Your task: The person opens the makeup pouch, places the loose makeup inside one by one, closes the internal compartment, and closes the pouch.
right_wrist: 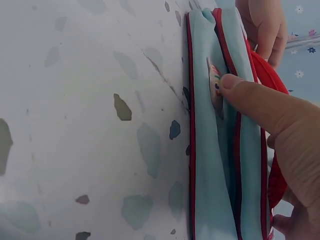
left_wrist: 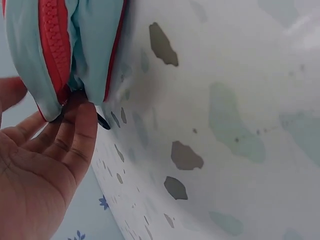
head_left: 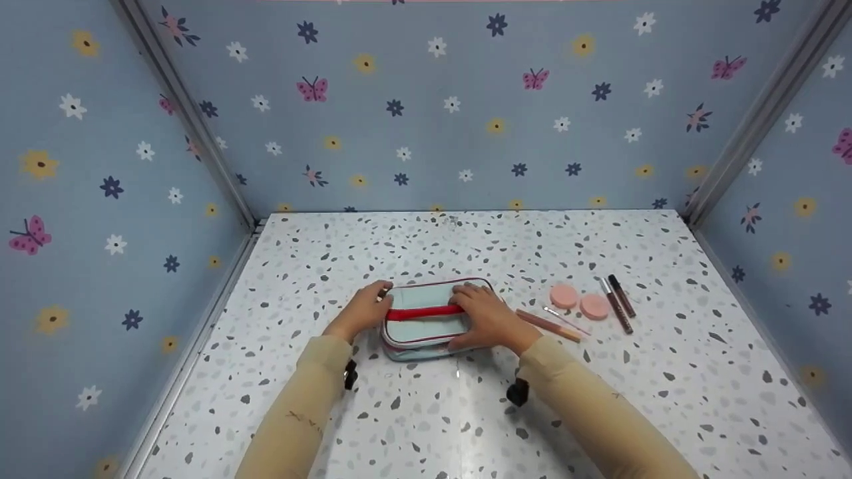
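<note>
A pale blue-green cosmetic bag (head_left: 426,326) with red piping and a red top handle (head_left: 426,312) lies on the speckled table. My left hand (head_left: 363,311) is at its left end. In the left wrist view, the left hand's fingers (left_wrist: 82,137) curl against the bag's end, beside red zipper teeth (left_wrist: 54,45); a small dark piece (left_wrist: 103,121) shows by the fingertips. My right hand (head_left: 489,316) grips the right part of the lid, fingers on top and thumb at the front. The right wrist view shows a gap between lid and base, with a small printed label (right_wrist: 216,90) near the thumb.
Right of the bag lie a brown stick (head_left: 549,325), a thin pink tool (head_left: 566,319), two round pink cases (head_left: 564,296) and two slim dark tubes (head_left: 622,296). Flower-patterned walls (head_left: 432,106) stand behind and on both sides of the table.
</note>
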The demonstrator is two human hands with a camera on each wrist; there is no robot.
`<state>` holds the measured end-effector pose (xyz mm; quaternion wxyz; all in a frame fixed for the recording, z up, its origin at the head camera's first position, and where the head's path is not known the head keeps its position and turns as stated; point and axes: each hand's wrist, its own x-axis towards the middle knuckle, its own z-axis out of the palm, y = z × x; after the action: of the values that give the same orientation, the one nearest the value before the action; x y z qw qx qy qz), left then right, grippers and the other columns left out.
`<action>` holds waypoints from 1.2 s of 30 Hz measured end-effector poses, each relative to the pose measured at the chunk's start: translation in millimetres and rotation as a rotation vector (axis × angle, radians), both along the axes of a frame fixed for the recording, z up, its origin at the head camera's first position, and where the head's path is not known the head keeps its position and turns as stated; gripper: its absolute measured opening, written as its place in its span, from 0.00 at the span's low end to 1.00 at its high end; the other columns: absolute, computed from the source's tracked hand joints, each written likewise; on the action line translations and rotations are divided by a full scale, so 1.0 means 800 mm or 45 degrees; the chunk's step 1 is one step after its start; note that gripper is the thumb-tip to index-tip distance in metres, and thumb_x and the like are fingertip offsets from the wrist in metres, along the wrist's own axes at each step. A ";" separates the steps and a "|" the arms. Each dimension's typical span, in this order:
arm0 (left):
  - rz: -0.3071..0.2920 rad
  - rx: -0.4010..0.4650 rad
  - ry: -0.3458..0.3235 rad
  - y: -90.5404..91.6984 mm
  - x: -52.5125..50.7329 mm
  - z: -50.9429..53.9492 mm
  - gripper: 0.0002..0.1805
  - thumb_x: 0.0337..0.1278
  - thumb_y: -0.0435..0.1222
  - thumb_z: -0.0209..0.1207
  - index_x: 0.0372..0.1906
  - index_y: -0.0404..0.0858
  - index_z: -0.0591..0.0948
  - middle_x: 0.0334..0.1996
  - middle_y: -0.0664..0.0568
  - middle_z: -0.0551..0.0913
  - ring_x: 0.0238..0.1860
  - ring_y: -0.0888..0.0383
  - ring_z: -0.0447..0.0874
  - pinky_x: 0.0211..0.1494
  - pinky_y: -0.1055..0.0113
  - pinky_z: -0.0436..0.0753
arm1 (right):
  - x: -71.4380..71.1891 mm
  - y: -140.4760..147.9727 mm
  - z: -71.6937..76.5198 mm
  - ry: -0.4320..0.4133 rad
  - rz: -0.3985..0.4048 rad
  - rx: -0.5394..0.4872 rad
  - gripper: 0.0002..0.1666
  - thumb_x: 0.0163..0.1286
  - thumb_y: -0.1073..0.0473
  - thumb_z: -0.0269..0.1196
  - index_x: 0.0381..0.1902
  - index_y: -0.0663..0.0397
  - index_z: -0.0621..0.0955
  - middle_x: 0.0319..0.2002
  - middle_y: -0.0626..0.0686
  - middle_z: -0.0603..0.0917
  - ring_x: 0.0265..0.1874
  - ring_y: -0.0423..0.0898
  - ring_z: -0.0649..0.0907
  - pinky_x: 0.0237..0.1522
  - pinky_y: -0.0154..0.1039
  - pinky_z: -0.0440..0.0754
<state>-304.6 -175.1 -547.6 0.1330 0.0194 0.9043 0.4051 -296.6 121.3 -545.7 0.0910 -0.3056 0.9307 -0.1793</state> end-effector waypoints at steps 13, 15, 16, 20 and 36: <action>-0.073 0.024 0.028 -0.026 -0.005 -0.014 0.26 0.68 0.24 0.55 0.69 0.35 0.82 0.68 0.40 0.83 0.70 0.40 0.80 0.77 0.41 0.76 | -0.003 0.006 -0.006 -0.078 -0.057 -0.112 0.48 0.59 0.38 0.82 0.70 0.53 0.78 0.80 0.58 0.73 0.82 0.60 0.68 0.84 0.57 0.64; -0.097 0.022 0.017 -0.028 -0.006 -0.016 0.26 0.70 0.26 0.56 0.71 0.35 0.81 0.70 0.40 0.82 0.74 0.39 0.78 0.79 0.40 0.73 | -0.003 0.007 -0.008 -0.079 -0.066 -0.142 0.49 0.59 0.39 0.83 0.71 0.52 0.77 0.77 0.58 0.75 0.80 0.60 0.70 0.83 0.57 0.66; -0.105 0.021 0.015 -0.028 -0.007 -0.017 0.25 0.71 0.26 0.57 0.71 0.35 0.81 0.71 0.40 0.82 0.75 0.38 0.77 0.80 0.40 0.72 | -0.003 0.007 -0.008 -0.079 -0.067 -0.157 0.49 0.59 0.39 0.83 0.72 0.52 0.77 0.76 0.58 0.76 0.79 0.59 0.71 0.82 0.57 0.67; -0.135 0.008 0.034 -0.029 -0.010 -0.021 0.22 0.74 0.28 0.58 0.69 0.34 0.83 0.69 0.38 0.83 0.75 0.37 0.76 0.81 0.39 0.71 | -0.003 0.009 -0.011 -0.059 -0.041 -0.221 0.51 0.59 0.41 0.83 0.72 0.55 0.75 0.70 0.58 0.79 0.72 0.58 0.75 0.78 0.57 0.71; -0.077 -0.057 0.105 -0.017 -0.017 -0.025 0.07 0.75 0.30 0.59 0.48 0.35 0.86 0.45 0.44 0.88 0.44 0.51 0.81 0.56 0.52 0.82 | -0.002 0.017 -0.015 -0.054 -0.023 -0.251 0.52 0.60 0.37 0.82 0.73 0.55 0.75 0.68 0.56 0.80 0.71 0.56 0.77 0.78 0.56 0.72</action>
<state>-318.0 -188.7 -567.5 0.1081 0.0605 0.9168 0.3796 -297.9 134.8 -558.0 0.0785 -0.3010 0.9091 -0.2771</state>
